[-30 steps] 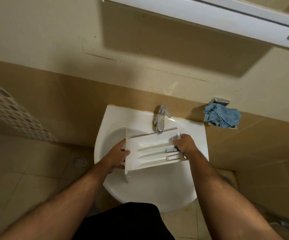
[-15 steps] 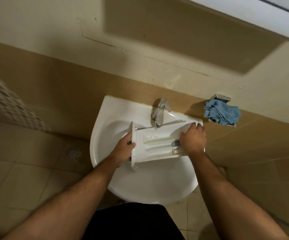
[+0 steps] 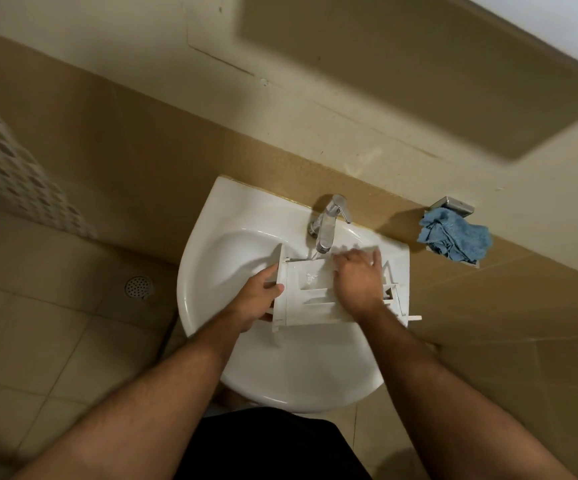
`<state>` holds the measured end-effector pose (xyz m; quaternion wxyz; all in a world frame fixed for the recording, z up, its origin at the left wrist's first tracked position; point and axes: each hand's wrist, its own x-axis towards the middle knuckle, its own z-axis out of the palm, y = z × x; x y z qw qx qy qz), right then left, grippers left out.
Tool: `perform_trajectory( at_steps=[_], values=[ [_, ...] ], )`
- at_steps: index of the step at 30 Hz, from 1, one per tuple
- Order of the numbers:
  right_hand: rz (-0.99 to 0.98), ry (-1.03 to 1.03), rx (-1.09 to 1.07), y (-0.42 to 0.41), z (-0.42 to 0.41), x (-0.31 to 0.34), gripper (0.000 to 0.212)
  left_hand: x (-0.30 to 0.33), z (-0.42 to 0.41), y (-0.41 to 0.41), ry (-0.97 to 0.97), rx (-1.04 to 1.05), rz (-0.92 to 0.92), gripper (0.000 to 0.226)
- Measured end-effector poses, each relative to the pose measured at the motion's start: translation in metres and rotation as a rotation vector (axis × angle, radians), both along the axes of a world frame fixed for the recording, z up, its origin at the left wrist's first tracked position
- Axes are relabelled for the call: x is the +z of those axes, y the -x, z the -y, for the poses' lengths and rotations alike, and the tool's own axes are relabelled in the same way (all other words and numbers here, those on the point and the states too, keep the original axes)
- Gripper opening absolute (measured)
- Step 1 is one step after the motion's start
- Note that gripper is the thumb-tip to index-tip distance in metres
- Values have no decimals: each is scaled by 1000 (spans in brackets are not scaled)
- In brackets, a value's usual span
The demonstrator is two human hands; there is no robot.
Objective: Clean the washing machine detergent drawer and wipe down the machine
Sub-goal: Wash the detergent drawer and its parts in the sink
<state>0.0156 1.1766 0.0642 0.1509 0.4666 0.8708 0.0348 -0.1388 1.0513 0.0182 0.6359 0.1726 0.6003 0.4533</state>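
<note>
I have the detergent drawer (image 3: 310, 299) lying across the sink (image 3: 211, 265), just below the faucet (image 3: 327, 223), with its long axis running left to right and its front panel end toward my left. My left hand (image 3: 254, 303) holds that front end, thumb on top of the panel and fingers curled under it, so that grip is closed on the drawer. My right hand (image 3: 358, 280) lies palm down over the middle and right compartments, fingers spread flat toward the back wall of the drawer, close to where the faucet's spout comes down; it presses or rubs rather than clasps. A thin stream seems to be falling from the spout into the back left compartment, though blur makes that hard to be sure of.

I judge this to be the rinsing step. The compartments to the left of my right hand are the ones left uncovered, so the right hand is nearer for scrubbing them, sweeping leftward along the drawer's length while the left steadies it. The blue cloth (image 3: 455, 233) sits on a wall holder to the right of the faucet, well apart from the drawer.
</note>
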Motion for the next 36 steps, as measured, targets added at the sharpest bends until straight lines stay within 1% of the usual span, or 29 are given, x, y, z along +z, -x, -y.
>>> perform_trajectory(
  at_steps=[3,5,7,9,16,20,25,28,31,33,35,36],
  values=[
    [38,-64,-38,-6,-24,11,28,-2,3,3,8,0,0,50],
    [3,-17,-52,-9,-36,13,22,-1,2,7,11,-19,-20,50],
    [-79,24,-63,-10,-42,15,20,1,-2,13,16,-37,-30,47],
    [-128,33,-91,-10,-45,20,20,5,-8,21,17,-47,-13,39],
    [-48,77,-165,-9,-49,38,18,11,-28,30,57,-177,-1,38],
    [-28,47,-166,-11,-50,40,16,8,-29,20,56,-148,0,39],
    [-51,31,-136,-9,-49,41,16,6,-26,22,42,-112,13,40],
    [-127,54,-124,-12,-51,39,16,4,-22,29,29,-60,31,35],
    [-303,111,-128,-17,-49,31,15,3,-19,38,35,-1,27,30],
    [-404,144,-114,-17,-46,24,12,3,-18,43,40,19,-10,26],
    [-444,152,-88,-15,-44,16,9,5,-18,46,47,16,-60,28],
    [-459,155,-80,-14,-45,11,9,6,-19,46,53,7,-84,33]
  ],
)
